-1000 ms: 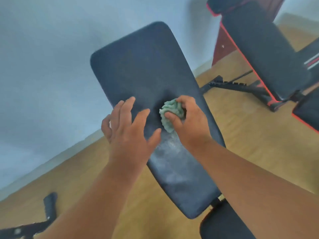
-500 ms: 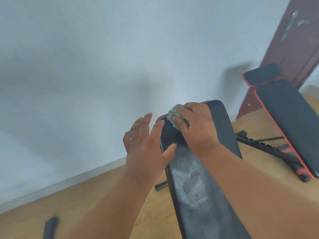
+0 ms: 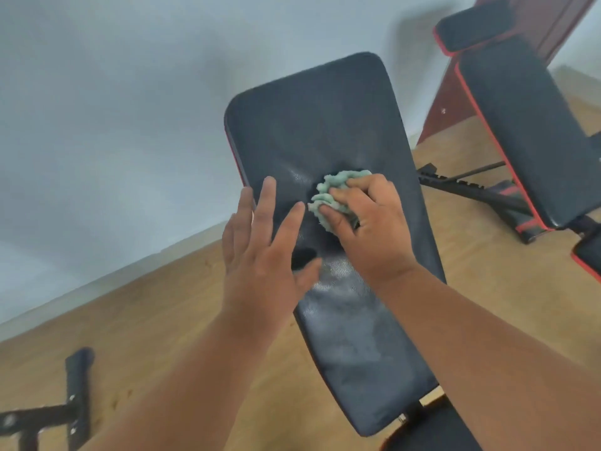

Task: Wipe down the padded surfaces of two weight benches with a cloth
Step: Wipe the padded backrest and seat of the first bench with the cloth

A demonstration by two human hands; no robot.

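1 black pad (image 3: 325,125), inclined: right hand (image 3: 374,229) bunches green cloth (image 3: 335,196) mid-pad, left hand (image 3: 263,255) flat, fingers spread, alongside; bench 2 (image 3: 520,131) right; wood floor (image 3: 162,314), pale wall (image 3: 113,109).

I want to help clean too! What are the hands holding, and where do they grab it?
The right hand grips the bunched green cloth from above. The left hand holds nothing.

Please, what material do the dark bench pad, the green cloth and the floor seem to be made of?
Bench pad: probably vinyl or faux leather, dark, with a grained, slightly shiny skin that dents under pressure.
Green cloth: soft, fluffy fabric, possibly microfibre or chenille, bunched in the right hand.
Floor: wood or wood-look laminate, light brown, smooth; which one cannot be told.
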